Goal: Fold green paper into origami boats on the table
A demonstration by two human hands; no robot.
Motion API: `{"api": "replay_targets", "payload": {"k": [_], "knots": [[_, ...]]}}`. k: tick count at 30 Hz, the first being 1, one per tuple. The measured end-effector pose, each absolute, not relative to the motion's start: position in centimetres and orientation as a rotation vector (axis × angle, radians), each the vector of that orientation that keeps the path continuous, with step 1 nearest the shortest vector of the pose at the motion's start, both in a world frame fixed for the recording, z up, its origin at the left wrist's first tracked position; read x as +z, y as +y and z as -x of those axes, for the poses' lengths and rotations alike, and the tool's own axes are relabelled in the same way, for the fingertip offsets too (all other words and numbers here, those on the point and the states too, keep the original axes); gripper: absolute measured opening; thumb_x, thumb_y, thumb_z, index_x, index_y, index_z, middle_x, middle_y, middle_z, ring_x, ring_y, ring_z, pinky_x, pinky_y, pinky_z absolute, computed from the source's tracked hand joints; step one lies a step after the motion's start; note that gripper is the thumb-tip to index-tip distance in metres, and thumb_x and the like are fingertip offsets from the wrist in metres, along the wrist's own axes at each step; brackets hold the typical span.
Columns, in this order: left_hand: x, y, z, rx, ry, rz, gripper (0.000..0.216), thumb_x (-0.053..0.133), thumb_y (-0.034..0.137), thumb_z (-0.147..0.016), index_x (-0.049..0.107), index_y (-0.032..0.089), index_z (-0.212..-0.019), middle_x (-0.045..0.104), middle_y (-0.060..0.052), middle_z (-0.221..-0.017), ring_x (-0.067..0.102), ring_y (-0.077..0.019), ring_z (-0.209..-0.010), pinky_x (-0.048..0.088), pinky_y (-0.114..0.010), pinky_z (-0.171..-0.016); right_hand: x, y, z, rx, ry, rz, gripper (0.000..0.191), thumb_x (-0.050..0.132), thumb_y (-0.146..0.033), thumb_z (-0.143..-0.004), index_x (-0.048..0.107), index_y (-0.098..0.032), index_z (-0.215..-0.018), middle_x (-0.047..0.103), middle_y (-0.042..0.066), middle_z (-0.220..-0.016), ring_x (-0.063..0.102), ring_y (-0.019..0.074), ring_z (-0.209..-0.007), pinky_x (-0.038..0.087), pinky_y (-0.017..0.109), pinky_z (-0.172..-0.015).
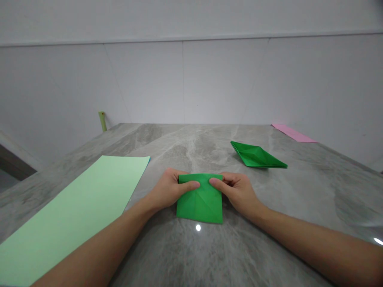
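A folded square of green paper [206,205] with diagonal and straight creases is held between my two hands, just over the tabletop. My left hand [173,187] pinches its upper left side, thumb lying on the front face. On the upper right, my right hand [236,189] pinches it the same way, its thumb tip close to the left one. The fingers behind the paper are mostly hidden. Beyond my right hand lies a folded green paper boat [257,156], pointed at both ends.
The grey marbled table [185,147] runs back to a white wall [209,79]. Light green paper sheets [89,195] lie at the left, partly behind my left forearm. A pink paper [295,133] lies at the far right edge. A light green post [102,120] stands beyond the far left corner.
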State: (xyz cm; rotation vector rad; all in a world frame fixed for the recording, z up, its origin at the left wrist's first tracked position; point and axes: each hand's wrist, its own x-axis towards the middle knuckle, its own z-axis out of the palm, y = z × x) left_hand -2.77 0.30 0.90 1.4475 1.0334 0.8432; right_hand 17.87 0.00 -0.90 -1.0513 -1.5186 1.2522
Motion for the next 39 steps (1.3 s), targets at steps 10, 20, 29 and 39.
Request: {"api": "replay_targets", "payload": {"k": [10,20,29,39], "knots": [[0.83,0.38,2.62,0.937,1.085,-1.362,0.021,0.074,0.036,-0.069,0.075,0.015,-0.069,0.064,0.0,-0.058,0.052,-0.0115,-0.05,0.042,-0.023,-0.049,-1.11,0.02,-17.61,1.362,-1.532,1.089,0.04,0.072,-0.054,-0.071,0.059,-0.018,-0.06,0.045,-0.005,-0.047,0.036,0.0084,-0.043,0.026,0.023,-0.041],[0.51,0.36,2.51,1.036,1.147,-1.359,0.022,0.074,0.036,-0.068,0.075,0.014,-0.067,0.059,0.001,-0.052,0.048,-0.0105,-0.046,0.038,-0.022,-0.045,-0.97,0.16,-17.57,1.345,-1.612,1.074,0.045,0.07,-0.053,-0.073,0.05,-0.019,-0.05,0.043,-0.005,-0.045,0.035,0.0078,-0.042,0.028,0.022,-0.041],[0.77,0.36,2.47,0.926,1.099,-1.337,0.022,0.078,0.035,-0.067,0.075,0.014,-0.071,0.072,-0.004,-0.068,0.061,-0.0149,-0.056,0.049,-0.025,-0.055,-1.58,0.25,-17.73,1.388,-1.611,1.065,0.031,0.072,-0.047,-0.074,0.068,-0.017,-0.071,0.068,0.002,-0.067,0.06,0.0152,-0.059,0.048,0.027,-0.055],[0.28,0.33,2.21,0.891,1.118,-1.391,0.023,0.079,0.033,-0.066,0.076,0.015,-0.079,0.076,-0.006,-0.081,0.067,-0.019,-0.067,0.053,-0.029,-0.064,-1.43,0.27,-17.66,1.385,-1.614,1.035,0.025,0.073,-0.041,-0.075,0.074,-0.019,-0.087,0.074,0.004,-0.082,0.066,0.0179,-0.07,0.053,0.029,-0.063]]}}
